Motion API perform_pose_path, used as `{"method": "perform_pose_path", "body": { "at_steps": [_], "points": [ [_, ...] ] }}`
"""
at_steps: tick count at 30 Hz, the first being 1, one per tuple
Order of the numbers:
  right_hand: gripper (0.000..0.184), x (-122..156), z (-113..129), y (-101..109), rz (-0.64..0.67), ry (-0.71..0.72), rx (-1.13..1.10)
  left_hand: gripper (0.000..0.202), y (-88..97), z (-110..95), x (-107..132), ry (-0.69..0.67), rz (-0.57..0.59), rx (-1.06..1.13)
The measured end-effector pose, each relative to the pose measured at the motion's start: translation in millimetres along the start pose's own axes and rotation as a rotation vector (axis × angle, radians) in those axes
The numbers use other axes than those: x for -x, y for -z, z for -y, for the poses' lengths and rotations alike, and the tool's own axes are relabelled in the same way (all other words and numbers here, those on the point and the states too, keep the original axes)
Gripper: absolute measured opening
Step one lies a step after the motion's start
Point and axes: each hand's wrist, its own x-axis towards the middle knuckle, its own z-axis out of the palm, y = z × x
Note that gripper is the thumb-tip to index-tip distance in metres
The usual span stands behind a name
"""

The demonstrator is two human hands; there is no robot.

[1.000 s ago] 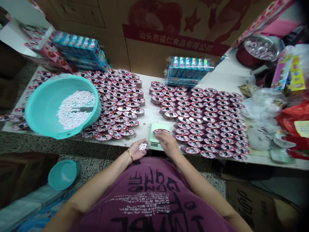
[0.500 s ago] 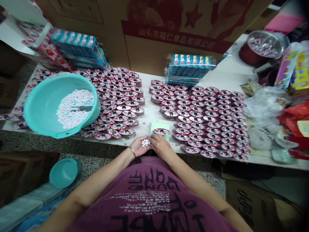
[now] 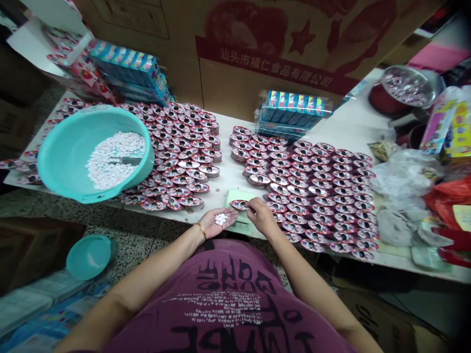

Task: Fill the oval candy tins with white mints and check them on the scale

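My left hand (image 3: 215,223) lies palm up and cupped, with a small heap of white mints (image 3: 221,219) in it. My right hand (image 3: 261,217) pinches an oval tin (image 3: 239,204) with a red and silver lid at its fingertips. The tin sits at the left edge of a pale green digital scale (image 3: 239,208), close to my left hand's fingertips. Both hands are just above the scale, and my right hand hides part of it. Rows of similar oval tins (image 3: 290,196) lie on the white table (image 3: 228,181) at either side.
A teal basin (image 3: 66,157) holds white mints and a metal scoop at the table's left. Stacks of blue packs (image 3: 292,113) stand before cardboard cartons. A steel bowl on a red pot, plastic bags and boxes crowd the right. A small teal bowl (image 3: 90,257) sits on the floor.
My right hand has moved back to the tin and taken it between its fingers. The tin has shifted left towards my left hand. The mints stay in my left palm.
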Motion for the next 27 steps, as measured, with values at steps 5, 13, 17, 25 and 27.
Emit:
{"method": "perform_pose_path", "body": {
  "at_steps": [5, 13, 17, 25, 27],
  "points": [
    [0.018, -10.2, -7.1, -3.4, 0.092, -0.032, 0.161, 0.02, 4.9, -2.9, 6.0, -0.085, -0.048, 0.068],
    [0.018, -5.5, -8.3, 4.4, -0.058, -0.002, -0.031, 0.019, 20.0, -7.9, 30.1, -0.188, -0.132, 0.172],
    [0.014, -1.1, -9.1, 20.2, -0.248, -0.077, -0.145, 0.019, 31.3, -11.6, 36.9, -0.224, -0.196, 0.211],
    [0.012, -12.9, 24.2, 14.1, -0.239, -0.03, -0.304, 0.019, 22.7, -9.1, 29.0, -0.197, -0.142, 0.202],
    [0.014, -15.8, 36.0, 7.9, -0.195, 0.017, -0.336, 0.018, 18.7, -7.9, 25.9, -0.192, -0.097, 0.195]
  ]
}}
